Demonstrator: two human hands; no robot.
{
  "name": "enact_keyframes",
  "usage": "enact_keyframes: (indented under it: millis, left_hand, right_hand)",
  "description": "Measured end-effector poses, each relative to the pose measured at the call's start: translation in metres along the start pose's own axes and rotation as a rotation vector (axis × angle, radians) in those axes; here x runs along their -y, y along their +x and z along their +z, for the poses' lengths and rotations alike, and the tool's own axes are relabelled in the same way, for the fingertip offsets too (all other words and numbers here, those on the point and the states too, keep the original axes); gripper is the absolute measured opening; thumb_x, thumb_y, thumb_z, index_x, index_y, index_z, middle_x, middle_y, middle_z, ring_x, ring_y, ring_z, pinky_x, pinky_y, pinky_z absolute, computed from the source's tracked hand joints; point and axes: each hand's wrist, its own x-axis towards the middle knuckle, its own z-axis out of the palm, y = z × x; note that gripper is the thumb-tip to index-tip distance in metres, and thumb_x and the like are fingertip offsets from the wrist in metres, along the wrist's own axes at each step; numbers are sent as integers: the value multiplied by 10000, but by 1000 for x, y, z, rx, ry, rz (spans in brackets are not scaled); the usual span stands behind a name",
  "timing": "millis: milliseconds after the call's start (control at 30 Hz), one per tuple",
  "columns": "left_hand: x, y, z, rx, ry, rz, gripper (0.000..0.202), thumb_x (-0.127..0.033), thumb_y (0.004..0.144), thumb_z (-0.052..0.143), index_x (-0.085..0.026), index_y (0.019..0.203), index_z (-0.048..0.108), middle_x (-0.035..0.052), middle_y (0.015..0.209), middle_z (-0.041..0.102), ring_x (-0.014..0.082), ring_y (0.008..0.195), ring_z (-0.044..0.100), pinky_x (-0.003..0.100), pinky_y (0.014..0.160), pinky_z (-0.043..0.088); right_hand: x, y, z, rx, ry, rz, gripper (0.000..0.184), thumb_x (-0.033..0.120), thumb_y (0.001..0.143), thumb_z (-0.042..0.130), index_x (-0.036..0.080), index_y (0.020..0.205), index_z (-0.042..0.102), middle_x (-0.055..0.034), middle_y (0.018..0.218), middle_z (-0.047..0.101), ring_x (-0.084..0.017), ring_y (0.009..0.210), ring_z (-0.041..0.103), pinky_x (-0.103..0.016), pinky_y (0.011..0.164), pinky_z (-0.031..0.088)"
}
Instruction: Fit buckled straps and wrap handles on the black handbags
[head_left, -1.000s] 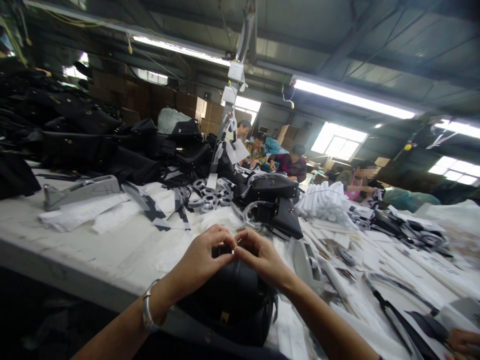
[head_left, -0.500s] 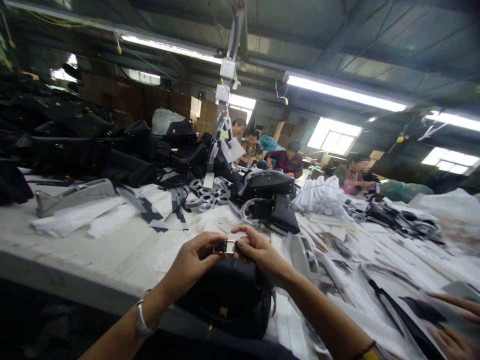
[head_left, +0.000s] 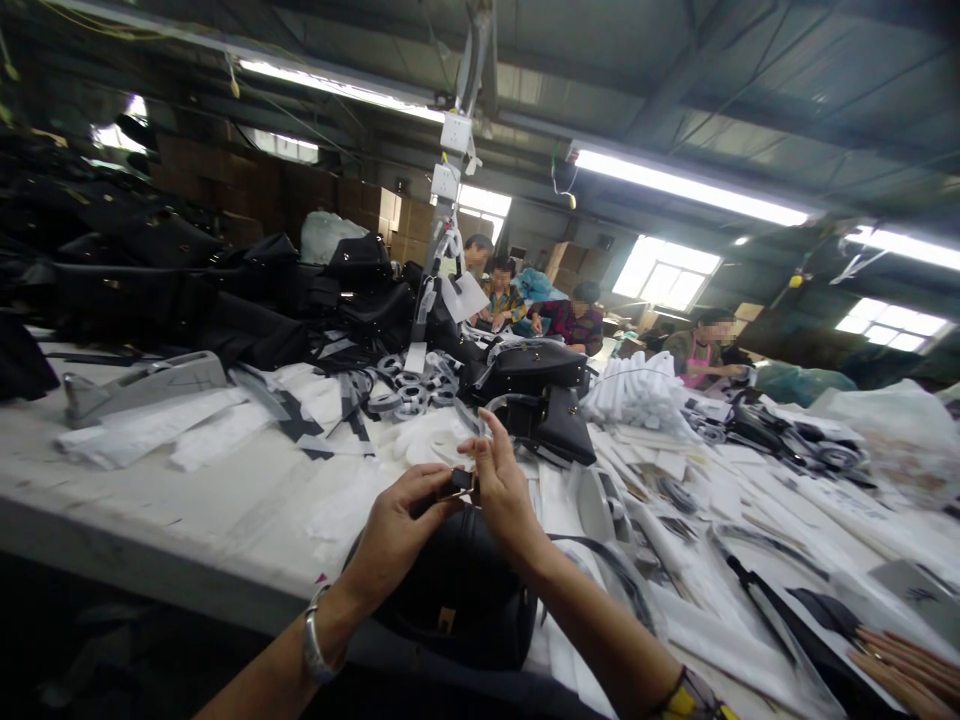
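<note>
A black handbag [head_left: 457, 600] stands at the near edge of the white table [head_left: 187, 500]. My left hand [head_left: 397, 530] pinches a small black and metal buckle piece [head_left: 459, 483] at the bag's top. My right hand [head_left: 502, 490] is raised beside it, thumb and forefinger pinched together above the buckle, the other fingers up. What that pinch holds is too small to make out. A thin black strap [head_left: 607, 565] curves from the bag to the right.
Black bags [head_left: 225, 290] are piled at the back left. White paper rolls [head_left: 645, 390], straps and tape reels [head_left: 409, 385] litter the table. Other people sit at the far end [head_left: 577, 320]. Another person's fingers [head_left: 907, 660] rest at the lower right.
My right hand has lifted and turned upright, pulling away from the buckle with a pinch. My left hand keeps its hold. The other person's hand at the lower right has shifted.
</note>
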Motion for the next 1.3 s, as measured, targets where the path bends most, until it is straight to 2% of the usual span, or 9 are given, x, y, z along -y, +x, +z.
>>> enact_keyframes:
  millis: [233, 400, 567, 633, 733, 900, 1000, 1133, 1300]
  left_hand:
    - [-8, -1, -6, 0, 31, 11, 264, -340, 908, 605, -215, 1117, 708, 69, 1206, 663, 237, 1131, 615, 352, 1005, 474]
    - [-9, -1, -8, -13, 40, 24, 233, -339, 914, 593, -197, 1057, 708, 73, 1197, 667, 232, 1121, 615, 334, 995, 465]
    - [-4, 4, 1, 3, 63, 52, 190, -285, 860, 648, -185, 1011, 705, 65, 1067, 716, 234, 1024, 652, 330, 941, 490]
    - [-3, 5, 7, 96, 92, 34, 170, -248, 826, 667, -178, 971, 722, 59, 982, 745, 244, 952, 677, 338, 901, 512]
    - [-3, 7, 13, 251, 145, 33, 172, -247, 802, 696, -194, 956, 752, 46, 967, 763, 246, 930, 689, 340, 894, 515]
    - [-8, 15, 4, 276, 101, -11, 311, -342, 817, 704, -235, 1107, 740, 43, 1150, 735, 252, 1096, 649, 342, 985, 472]
    - [-12, 19, -1, 245, 90, -63, 346, -368, 821, 683, -222, 1130, 732, 47, 1158, 739, 272, 1103, 654, 375, 1006, 463]
    - [-15, 20, 6, 228, 159, -54, 313, -333, 816, 661, -240, 1102, 748, 34, 1123, 756, 282, 1068, 673, 377, 975, 482]
    - [-12, 18, 19, 199, 279, -52, 292, -316, 798, 660, -262, 1067, 760, 37, 1090, 766, 290, 1025, 688, 359, 892, 515]
  right_hand:
    - [27, -7, 16, 81, -202, -235, 465, 511, 947, 481, 269, 1339, 547, -68, 1207, 579, -227, 1131, 560, -363, 978, 459]
    - [27, -13, 16, 97, -424, -375, 276, 299, 977, 471, 228, 1146, 677, -82, 1212, 618, -198, 1095, 597, -325, 976, 465]
    - [30, -6, 13, 103, -579, -442, 259, 242, 974, 475, 243, 1107, 697, -39, 1353, 622, -274, 1389, 397, -531, 1191, 155]
    - [49, 0, 14, 174, -453, -411, 272, 295, 995, 449, 241, 1084, 700, -45, 1278, 675, -257, 1313, 508, -547, 1196, 132]
    - [95, 16, 11, 273, -48, -384, 404, 448, 1021, 358, 215, 1129, 671, -69, 1105, 748, -210, 1094, 671, -462, 1113, 366]
    - [142, 50, -28, -16, 255, -366, 535, 620, 963, 363, 266, 1316, 553, -50, 1039, 737, -203, 1119, 654, -389, 978, 488]
    - [118, 48, -50, -50, 294, -215, 466, 508, 909, 564, 292, 1321, 545, -22, 1018, 724, -211, 1124, 639, -406, 974, 481]
    - [59, 15, -55, 210, 226, 59, 272, 374, 795, 731, 219, 1018, 703, -52, 1197, 677, -261, 1164, 602, -411, 990, 461]
    - [19, -6, -57, 209, -140, 6, 227, 406, 784, 739, 197, 872, 733, -78, 1102, 708, -274, 1099, 628, -405, 916, 492]
